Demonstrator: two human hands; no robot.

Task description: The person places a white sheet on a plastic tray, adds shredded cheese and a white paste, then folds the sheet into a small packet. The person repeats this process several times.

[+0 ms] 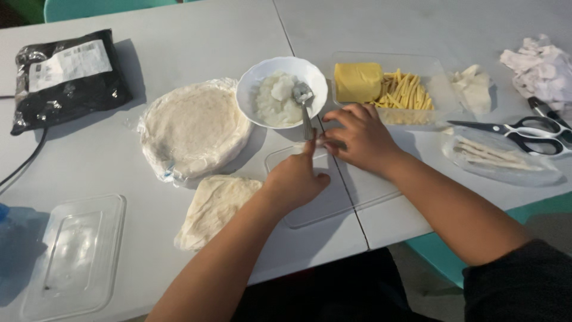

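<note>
My left hand and my right hand meet over a clear plastic lid lying flat on the white table. Between their fingertips they pinch a small pale roll. Just beyond them stands a white bowl of white mash with a metal spoon resting in it. A stack of round pale wrappers in clear film lies left of the bowl. One folded wrapper sits by my left forearm.
A clear tray holds a yellow cheese block and several cheese sticks. Black-handled scissors, a plastic plate of pale rolls, crumpled tissue, a black packet and an empty clear container surround the spot.
</note>
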